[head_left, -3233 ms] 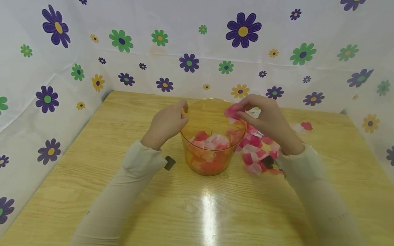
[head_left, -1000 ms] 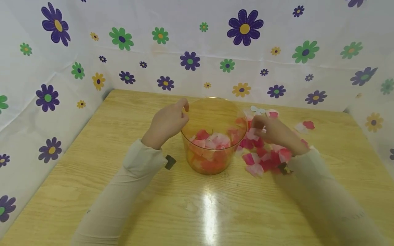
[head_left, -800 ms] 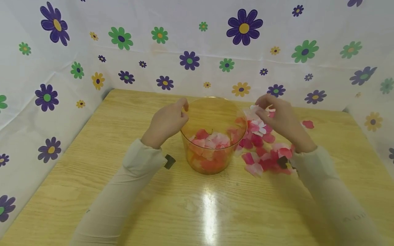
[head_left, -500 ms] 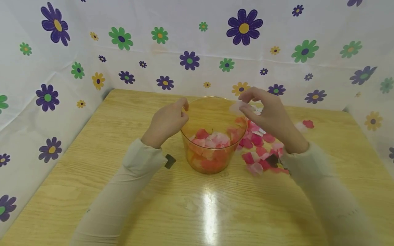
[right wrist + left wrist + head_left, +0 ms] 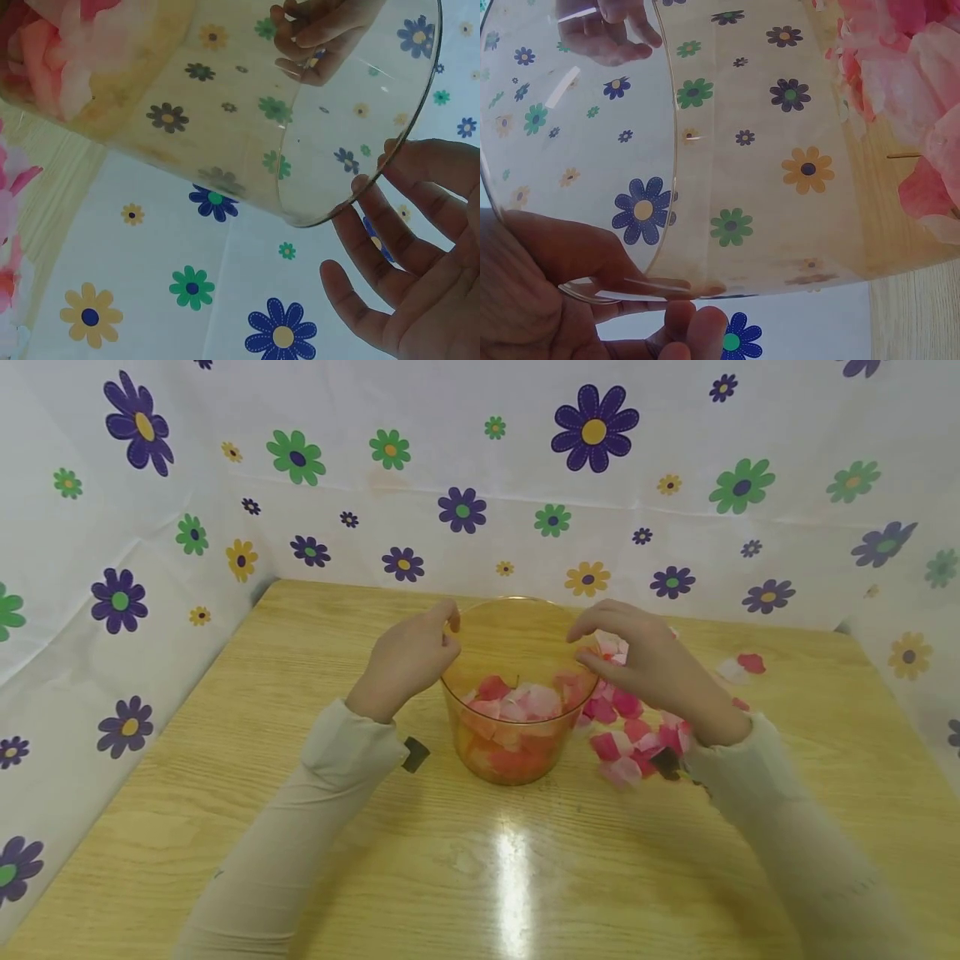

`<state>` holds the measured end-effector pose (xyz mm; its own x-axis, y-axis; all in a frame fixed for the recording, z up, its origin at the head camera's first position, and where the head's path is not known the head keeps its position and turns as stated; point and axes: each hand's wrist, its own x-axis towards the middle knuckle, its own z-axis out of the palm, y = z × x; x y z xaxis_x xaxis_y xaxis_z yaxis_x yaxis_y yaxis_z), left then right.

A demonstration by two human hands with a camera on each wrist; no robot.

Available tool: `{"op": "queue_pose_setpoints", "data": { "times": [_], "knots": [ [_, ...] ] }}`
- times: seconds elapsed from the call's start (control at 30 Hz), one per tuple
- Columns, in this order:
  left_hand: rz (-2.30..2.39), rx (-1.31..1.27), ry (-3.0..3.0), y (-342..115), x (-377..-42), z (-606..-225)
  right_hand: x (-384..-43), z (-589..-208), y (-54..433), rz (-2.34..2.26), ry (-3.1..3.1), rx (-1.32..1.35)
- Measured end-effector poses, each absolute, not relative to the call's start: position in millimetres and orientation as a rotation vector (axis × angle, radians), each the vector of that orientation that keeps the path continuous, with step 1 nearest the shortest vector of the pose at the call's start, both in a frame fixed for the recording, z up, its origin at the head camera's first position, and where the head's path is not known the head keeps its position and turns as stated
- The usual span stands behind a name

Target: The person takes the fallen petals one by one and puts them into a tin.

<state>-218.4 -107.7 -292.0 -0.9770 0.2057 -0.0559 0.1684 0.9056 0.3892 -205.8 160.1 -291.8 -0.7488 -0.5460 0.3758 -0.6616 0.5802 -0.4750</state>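
Note:
A see-through amber bucket (image 5: 517, 752) stands upright on the table, with pink and pale petals (image 5: 536, 702) heaped in its lower part. My left hand (image 5: 408, 660) pinches the bucket's left rim; in the left wrist view the thumb lies inside the wall and curled fingers (image 5: 705, 330) show outside it. At the right rim, my right hand (image 5: 648, 660) hovers with thumb and fingers apart. No petal shows between them. The right wrist view has its spread fingers (image 5: 375, 255) beside the clear rim, some seeming to touch it.
Loose pink, red and white petals (image 5: 622, 747) lie in a pile right of the bucket, partly under the right forearm. Two stray petals (image 5: 750, 663) rest farther right. A small dark piece (image 5: 415, 754) sits by the left cuff. Flower-printed cloth (image 5: 330, 493) walls the wooden table.
The right hand went down to the pile, rose with a pale petal and brought it left over the rim. Now that petal is out of its fingers. The left hand stays put.

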Motion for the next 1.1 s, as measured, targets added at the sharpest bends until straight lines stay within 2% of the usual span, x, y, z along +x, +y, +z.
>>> {"op": "queue_pose_setpoints", "data": {
  "times": [0.23,0.43,0.7,0.8,1.0,1.1],
  "knots": [
    [0.589,0.297,2.96,-107,-218,-292,-205,-302,190,0.876,-2.661,0.847],
    [0.587,0.291,2.964,-108,-219,-293,-211,-329,202,0.812,-2.885,0.792],
    [0.593,0.299,2.968,-109,-219,-293,-241,-371,198,0.553,-3.162,0.86],
    [0.594,0.29,2.969,-109,-219,-293,-252,-379,194,0.519,-3.158,0.903],
    [0.606,0.294,2.969,-108,-218,-294,-268,-388,186,0.674,-3.225,0.752],
    [0.614,0.293,2.968,-108,-218,-295,-272,-390,185,0.611,-3.201,0.802]
  ]
}}
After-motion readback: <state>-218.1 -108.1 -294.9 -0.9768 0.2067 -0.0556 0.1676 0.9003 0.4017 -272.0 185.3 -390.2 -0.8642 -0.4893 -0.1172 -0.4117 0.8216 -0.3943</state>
